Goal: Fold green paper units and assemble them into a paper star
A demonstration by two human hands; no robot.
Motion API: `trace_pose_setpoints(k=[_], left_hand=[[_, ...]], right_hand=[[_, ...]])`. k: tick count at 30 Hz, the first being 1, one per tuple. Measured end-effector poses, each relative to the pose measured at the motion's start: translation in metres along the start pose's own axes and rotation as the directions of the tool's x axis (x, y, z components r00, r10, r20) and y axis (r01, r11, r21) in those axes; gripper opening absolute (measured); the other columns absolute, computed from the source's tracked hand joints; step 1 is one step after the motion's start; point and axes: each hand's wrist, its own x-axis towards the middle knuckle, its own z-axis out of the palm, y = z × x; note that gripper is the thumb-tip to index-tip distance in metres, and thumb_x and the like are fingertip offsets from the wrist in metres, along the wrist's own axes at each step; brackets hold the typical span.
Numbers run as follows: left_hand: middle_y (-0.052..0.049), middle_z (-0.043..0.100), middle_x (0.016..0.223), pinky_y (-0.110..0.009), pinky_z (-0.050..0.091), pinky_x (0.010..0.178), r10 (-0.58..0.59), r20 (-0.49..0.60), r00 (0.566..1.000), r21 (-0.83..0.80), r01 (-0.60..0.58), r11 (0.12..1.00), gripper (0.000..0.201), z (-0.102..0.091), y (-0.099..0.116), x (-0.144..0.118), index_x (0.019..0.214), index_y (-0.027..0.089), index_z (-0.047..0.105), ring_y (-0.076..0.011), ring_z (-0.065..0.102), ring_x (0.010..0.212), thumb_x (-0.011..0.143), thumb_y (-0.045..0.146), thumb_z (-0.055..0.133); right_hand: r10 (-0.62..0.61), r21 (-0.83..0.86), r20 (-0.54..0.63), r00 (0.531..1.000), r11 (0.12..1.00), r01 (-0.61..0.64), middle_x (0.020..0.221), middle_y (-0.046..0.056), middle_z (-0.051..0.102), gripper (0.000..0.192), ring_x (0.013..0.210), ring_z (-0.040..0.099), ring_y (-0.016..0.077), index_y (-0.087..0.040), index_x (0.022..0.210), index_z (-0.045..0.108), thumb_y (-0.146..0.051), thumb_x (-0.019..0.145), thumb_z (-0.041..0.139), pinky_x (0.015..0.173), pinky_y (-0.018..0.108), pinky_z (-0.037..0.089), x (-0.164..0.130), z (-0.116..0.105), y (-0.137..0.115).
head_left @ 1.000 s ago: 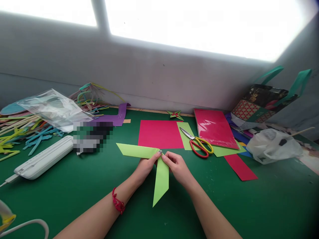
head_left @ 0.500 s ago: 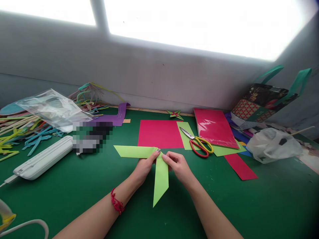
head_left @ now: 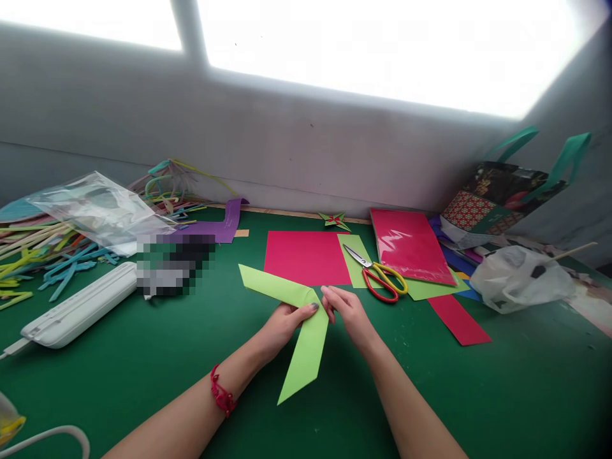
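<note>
A light green paper strip (head_left: 306, 347), folded near its middle into a bent V, is held over the table. One arm of it points to the upper left, the other down toward me, both with slanted ends. My left hand (head_left: 287, 325) grips it just below the fold, thumb on top and fingers underneath. My right hand (head_left: 350, 312) is at the strip's right edge, fingers curled together; its thumb and index tips are off the paper. Behind lie a red paper sheet (head_left: 306, 258) and scissors (head_left: 382, 280) with one red and one yellow handle.
A folded green and red star (head_left: 335, 220) sits near the wall. To the right are a packet of red paper (head_left: 411, 245), a red strip (head_left: 459, 320) and a plastic bag (head_left: 519, 277). A white power strip (head_left: 81, 306) and colourful paper strips (head_left: 71, 264) occupy the left.
The green strip has turned clockwise, its left arm rising and its lower arm swinging left. My right thumb has come off the paper, and my left thumb has shifted right, below the fold.
</note>
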Motion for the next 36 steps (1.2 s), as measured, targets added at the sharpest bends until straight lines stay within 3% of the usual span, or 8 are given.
trace_pose_setpoints(k=[3, 8, 14, 22, 31, 36], left_hand=[[-0.004, 0.060, 0.079, -0.025, 0.041, 0.065, -0.045, 0.036, 0.998, -0.011, 0.045, 0.999, 0.024, 0.000, -0.004, 0.000, 0.087, 0.014, 0.062, -0.0157, 0.054, 0.072, 0.075, 0.034, 0.060], [-0.005, 0.062, 0.081, -0.028, 0.042, 0.068, -0.079, -0.002, 0.997, -0.018, 0.079, 0.997, 0.028, -0.001, -0.008, 0.001, 0.090, 0.014, 0.060, -0.0187, 0.056, 0.076, 0.072, 0.036, 0.063], [-0.004, 0.062, 0.074, -0.025, 0.040, 0.060, -0.178, -0.010, 0.984, -0.036, 0.178, 0.983, 0.029, -0.004, -0.009, 0.002, 0.082, 0.012, 0.063, -0.0155, 0.055, 0.067, 0.068, 0.038, 0.066], [-0.001, 0.059, 0.069, -0.022, 0.037, 0.057, -0.133, 0.047, 0.990, -0.071, 0.136, 0.988, 0.020, -0.003, -0.005, -0.002, 0.081, 0.015, 0.063, -0.0123, 0.051, 0.061, 0.068, 0.030, 0.067], [-0.002, 0.058, 0.061, -0.024, 0.037, 0.054, -0.216, 0.127, 0.968, 0.031, 0.214, 0.976, 0.028, -0.007, -0.004, -0.003, 0.069, 0.011, 0.063, -0.0119, 0.051, 0.055, 0.073, 0.040, 0.061], [-0.001, 0.058, 0.064, -0.022, 0.036, 0.054, -0.206, 0.098, 0.974, 0.036, 0.203, 0.978, 0.026, -0.007, -0.004, -0.001, 0.071, 0.012, 0.063, -0.0106, 0.049, 0.057, 0.071, 0.038, 0.064]], right_hand=[[0.007, 0.031, 0.003, 1.000, 0.999, -0.007, 0.052, -0.005, 0.038, 0.036, 0.051, 0.035, 0.0093, -0.019, 0.055, 0.041, -0.043, 0.080, 0.050, 0.051, 0.023, 0.030, -0.001, 0.001, -0.001], [0.016, 0.046, 0.071, 0.997, 0.999, -0.019, 0.056, -0.005, 0.037, 0.031, 0.052, 0.033, 0.0089, -0.018, 0.063, 0.046, -0.044, 0.079, 0.051, 0.049, 0.022, 0.028, -0.002, 0.001, 0.007], [-0.015, 0.016, 0.012, 1.000, 1.000, 0.014, 0.057, -0.005, 0.035, 0.031, 0.052, 0.031, 0.0087, -0.019, 0.063, 0.043, -0.044, 0.079, 0.050, 0.049, 0.022, 0.027, 0.001, 0.001, 0.016], [0.042, 0.092, 0.094, 0.995, 0.994, -0.050, 0.054, -0.006, 0.028, 0.031, 0.049, 0.026, 0.0082, -0.019, 0.060, 0.039, -0.040, 0.082, 0.046, 0.046, 0.022, 0.022, -0.001, 0.005, 0.012], [-0.027, 0.079, 0.098, 0.995, 0.997, 0.019, 0.056, -0.006, 0.030, 0.031, 0.051, 0.027, 0.0086, -0.019, 0.062, 0.041, -0.041, 0.081, 0.048, 0.048, 0.023, 0.022, -0.002, 0.004, 0.008], [-0.027, 0.064, 0.090, 0.996, 0.998, 0.021, 0.056, -0.005, 0.031, 0.031, 0.051, 0.028, 0.0081, -0.018, 0.061, 0.041, -0.040, 0.081, 0.048, 0.047, 0.022, 0.023, 0.000, 0.002, 0.011]])
